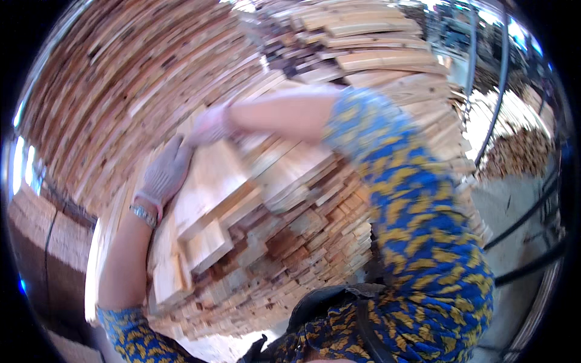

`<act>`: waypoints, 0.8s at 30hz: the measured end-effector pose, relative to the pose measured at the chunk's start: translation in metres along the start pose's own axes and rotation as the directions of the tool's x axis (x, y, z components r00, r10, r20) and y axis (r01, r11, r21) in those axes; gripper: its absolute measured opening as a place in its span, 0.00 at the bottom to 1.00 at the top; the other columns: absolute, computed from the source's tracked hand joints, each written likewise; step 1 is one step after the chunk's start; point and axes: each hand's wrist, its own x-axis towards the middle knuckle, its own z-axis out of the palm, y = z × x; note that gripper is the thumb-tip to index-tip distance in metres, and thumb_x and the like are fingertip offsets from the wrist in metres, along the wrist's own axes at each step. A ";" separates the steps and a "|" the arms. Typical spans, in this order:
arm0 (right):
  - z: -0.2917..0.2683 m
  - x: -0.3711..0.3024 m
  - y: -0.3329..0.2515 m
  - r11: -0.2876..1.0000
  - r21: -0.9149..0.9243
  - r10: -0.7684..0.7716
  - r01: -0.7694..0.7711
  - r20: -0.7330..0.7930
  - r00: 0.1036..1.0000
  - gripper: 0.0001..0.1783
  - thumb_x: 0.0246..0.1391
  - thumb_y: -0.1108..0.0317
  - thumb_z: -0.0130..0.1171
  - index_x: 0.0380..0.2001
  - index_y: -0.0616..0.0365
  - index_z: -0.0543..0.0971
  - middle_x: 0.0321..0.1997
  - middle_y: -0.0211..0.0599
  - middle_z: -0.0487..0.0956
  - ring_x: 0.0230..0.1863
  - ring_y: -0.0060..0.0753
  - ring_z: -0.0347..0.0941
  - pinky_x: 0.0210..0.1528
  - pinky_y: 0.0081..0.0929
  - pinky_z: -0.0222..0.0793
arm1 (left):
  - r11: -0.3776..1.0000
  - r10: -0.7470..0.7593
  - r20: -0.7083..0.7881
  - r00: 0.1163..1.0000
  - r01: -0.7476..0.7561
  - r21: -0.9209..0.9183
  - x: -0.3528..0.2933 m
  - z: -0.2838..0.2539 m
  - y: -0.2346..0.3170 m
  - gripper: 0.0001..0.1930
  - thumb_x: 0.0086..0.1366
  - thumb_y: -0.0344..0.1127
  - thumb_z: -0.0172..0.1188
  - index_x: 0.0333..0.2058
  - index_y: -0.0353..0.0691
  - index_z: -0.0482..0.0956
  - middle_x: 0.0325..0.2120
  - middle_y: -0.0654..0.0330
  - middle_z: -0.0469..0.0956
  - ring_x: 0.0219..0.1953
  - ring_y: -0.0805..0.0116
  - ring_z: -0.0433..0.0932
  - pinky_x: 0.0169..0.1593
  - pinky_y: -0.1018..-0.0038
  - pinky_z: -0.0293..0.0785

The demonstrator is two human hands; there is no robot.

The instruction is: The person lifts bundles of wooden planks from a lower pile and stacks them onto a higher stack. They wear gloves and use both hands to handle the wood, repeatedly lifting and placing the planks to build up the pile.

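Observation:
My left hand (pixel 163 172), in a pale knit glove with a bracelet at the wrist, lies along pale wooden boards (pixel 209 187) on top of a stack. Its fingers are stretched out, pointing away from me. My right hand (pixel 209 126), also gloved, reaches across from the right to the far part of the same boards, close to the left fingertips. Motion smears its fingers, so their grip is unclear. Below the boards, the stack (pixel 284 248) shows many cut board ends, some jutting out unevenly.
A tall wall of stacked boards (pixel 139 78) rises behind my hands. More boards (pixel 387 60) lie piled at the far right. Grey posts (pixel 502 78) and a heap of wood pieces (pixel 520 154) stand farther right, beside grey floor (pixel 508 206). Another wood stack (pixel 48 230) is at left.

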 end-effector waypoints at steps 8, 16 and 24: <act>-0.002 -0.015 -0.079 0.975 -0.222 -0.077 -0.020 -0.419 0.905 0.21 0.59 0.55 0.51 0.45 0.60 0.82 0.43 0.53 0.82 0.45 0.49 0.81 0.46 0.44 0.76 | 0.959 -0.264 0.005 0.965 0.263 -0.106 -0.035 -0.035 -0.004 0.27 0.70 0.46 0.49 0.61 0.34 0.67 0.54 0.37 0.74 0.56 0.43 0.74 0.59 0.59 0.68; 0.010 -0.212 -0.101 0.686 -0.588 -0.712 0.428 -0.423 0.560 0.33 0.50 0.37 0.61 0.46 0.56 0.78 0.52 0.47 0.74 0.54 0.49 0.72 0.54 0.45 0.68 | 0.936 -0.075 -0.204 0.976 -0.002 -0.353 -0.151 -0.085 0.126 0.30 0.70 0.46 0.54 0.61 0.29 0.65 0.57 0.38 0.69 0.59 0.42 0.70 0.62 0.58 0.66; 0.005 -0.185 -0.092 0.760 -0.532 -0.446 0.374 -0.008 0.895 0.28 0.51 0.43 0.60 0.45 0.56 0.76 0.47 0.48 0.79 0.43 0.48 0.78 0.42 0.41 0.75 | 0.990 0.062 -0.161 0.985 -0.041 0.132 -0.128 -0.053 0.115 0.25 0.73 0.46 0.44 0.58 0.30 0.69 0.57 0.36 0.69 0.60 0.40 0.67 0.62 0.56 0.63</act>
